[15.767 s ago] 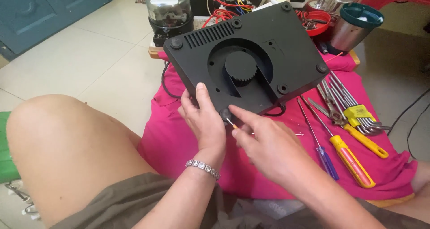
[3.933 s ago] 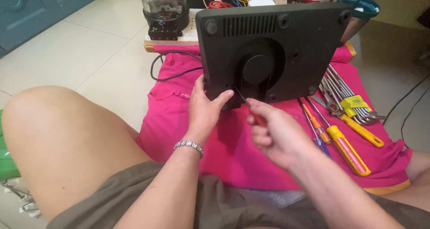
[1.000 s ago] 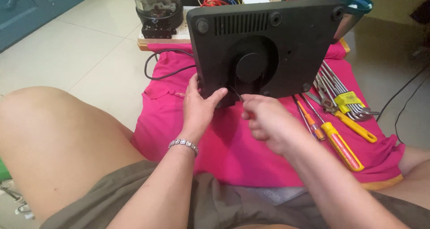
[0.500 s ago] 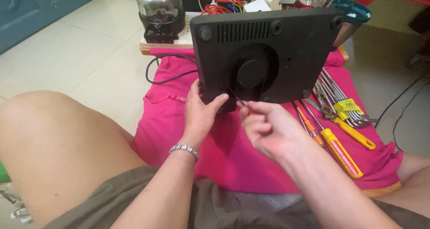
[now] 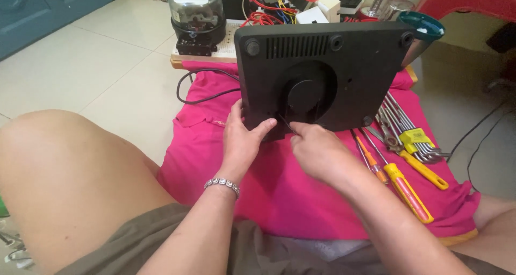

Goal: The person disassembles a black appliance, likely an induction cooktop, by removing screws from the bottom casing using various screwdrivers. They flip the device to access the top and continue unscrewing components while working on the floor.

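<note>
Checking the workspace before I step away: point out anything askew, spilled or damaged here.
Nothing looks spilled or broken. The black appliance base stands tilted on its edge on the pink cloth, steadied by the left hand while the right hand holds a thin tool to it. Screwdrivers lie loose alongside.

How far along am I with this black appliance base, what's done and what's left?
Done: the black base stands tipped up on the pink cloth, underside facing you. In hand: your left hand steadies its lower edge while your right hand works a thin tool near the round fan housing. Left: the bottom cover looks closed, and the screwdrivers lie unused.
</note>
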